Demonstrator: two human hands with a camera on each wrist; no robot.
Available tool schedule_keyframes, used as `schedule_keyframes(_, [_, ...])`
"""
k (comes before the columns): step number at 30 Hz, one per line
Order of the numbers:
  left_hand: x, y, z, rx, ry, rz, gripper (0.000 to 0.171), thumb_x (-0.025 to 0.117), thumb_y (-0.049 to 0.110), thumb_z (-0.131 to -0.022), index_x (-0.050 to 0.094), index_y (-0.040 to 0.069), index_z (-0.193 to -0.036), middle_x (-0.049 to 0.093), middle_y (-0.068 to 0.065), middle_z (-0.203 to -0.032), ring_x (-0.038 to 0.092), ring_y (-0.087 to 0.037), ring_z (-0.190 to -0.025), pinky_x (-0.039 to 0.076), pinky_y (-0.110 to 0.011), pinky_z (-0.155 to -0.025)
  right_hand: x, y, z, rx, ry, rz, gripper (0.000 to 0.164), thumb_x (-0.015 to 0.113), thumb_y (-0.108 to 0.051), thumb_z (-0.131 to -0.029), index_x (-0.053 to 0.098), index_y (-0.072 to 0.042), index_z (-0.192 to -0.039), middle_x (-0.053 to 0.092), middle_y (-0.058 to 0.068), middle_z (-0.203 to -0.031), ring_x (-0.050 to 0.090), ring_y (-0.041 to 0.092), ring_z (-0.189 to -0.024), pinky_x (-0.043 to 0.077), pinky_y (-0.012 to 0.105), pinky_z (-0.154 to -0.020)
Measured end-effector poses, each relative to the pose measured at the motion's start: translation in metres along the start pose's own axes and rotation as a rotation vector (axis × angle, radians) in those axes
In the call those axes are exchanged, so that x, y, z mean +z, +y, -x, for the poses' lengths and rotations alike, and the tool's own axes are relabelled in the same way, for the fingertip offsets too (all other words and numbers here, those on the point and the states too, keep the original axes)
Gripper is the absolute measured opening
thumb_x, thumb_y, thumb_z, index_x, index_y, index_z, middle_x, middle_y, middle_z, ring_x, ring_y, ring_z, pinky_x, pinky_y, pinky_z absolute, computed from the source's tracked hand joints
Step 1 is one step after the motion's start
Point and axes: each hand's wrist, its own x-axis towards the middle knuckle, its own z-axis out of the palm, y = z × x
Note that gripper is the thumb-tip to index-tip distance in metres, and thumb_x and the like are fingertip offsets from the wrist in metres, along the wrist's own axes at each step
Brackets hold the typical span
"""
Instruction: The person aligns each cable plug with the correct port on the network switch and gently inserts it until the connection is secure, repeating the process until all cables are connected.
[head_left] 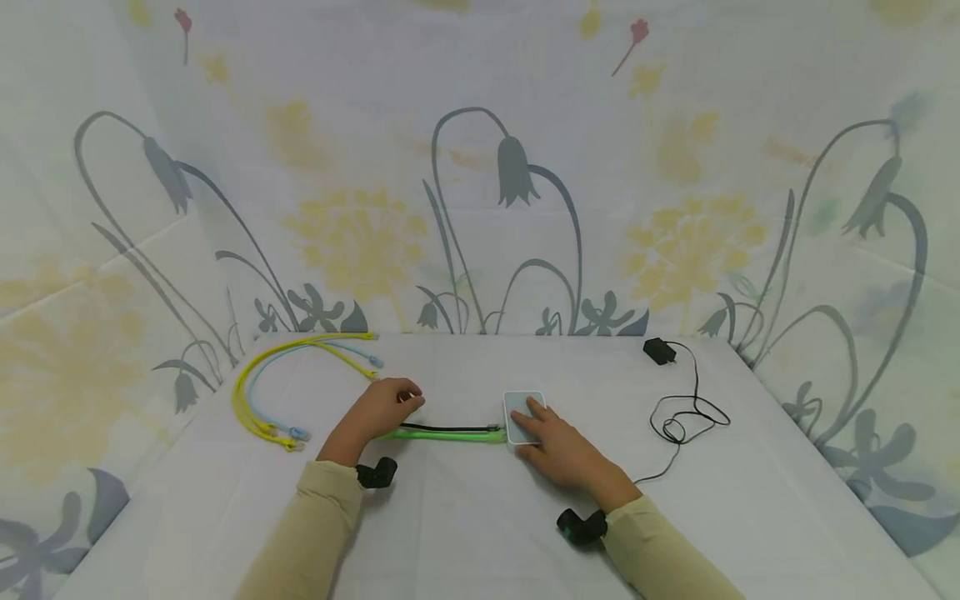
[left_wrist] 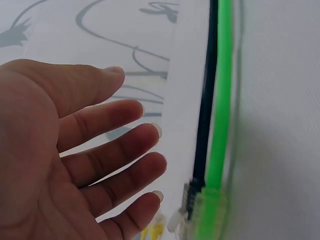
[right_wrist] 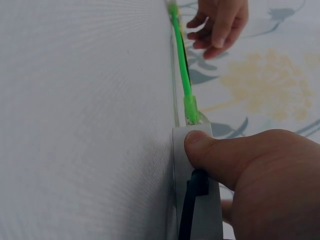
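Observation:
A small white box (head_left: 519, 406) lies mid-table. My right hand (head_left: 534, 417) holds it, fingers on top and thumb (right_wrist: 205, 145) pressed on its edge. A green cable (head_left: 450, 437) is plugged into the white box (right_wrist: 200, 210) and runs left beside a black cable (head_left: 446, 427). A black plug (right_wrist: 196, 186) sits in the box just under my thumb. My left hand (head_left: 408, 402) hovers with relaxed fingers (left_wrist: 145, 145) over the cables' far ends. It grips nothing, and the green connector (left_wrist: 207, 210) and black cable (left_wrist: 207, 100) lie beside it.
Yellow and pale blue cables (head_left: 258, 387) curve in a bundle at the table's left. A black power adapter (head_left: 659, 350) with a thin looped cord (head_left: 686, 417) lies at the right. A flowered cloth (head_left: 480, 167) hangs behind the table.

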Motion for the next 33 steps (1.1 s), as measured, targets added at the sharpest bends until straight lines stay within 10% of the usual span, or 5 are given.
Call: schedule_keyframes(33, [-0.048,-0.060,0.038,-0.099,-0.061,-0.237,0.030,0.060,0.023,-0.093,0.065,-0.001,-0.110,0.064,-0.015,-0.096,0.058,-0.024,-0.082,0.050,-0.043,-0.075,0.000,0.004,0.000,-0.001,0.002,-0.011,0.056,0.060,-0.033,-0.096,0.044,-0.018,-0.147,0.022,0.016,-0.160,0.024,0.043,-0.145,0.029,0.057,-0.113])
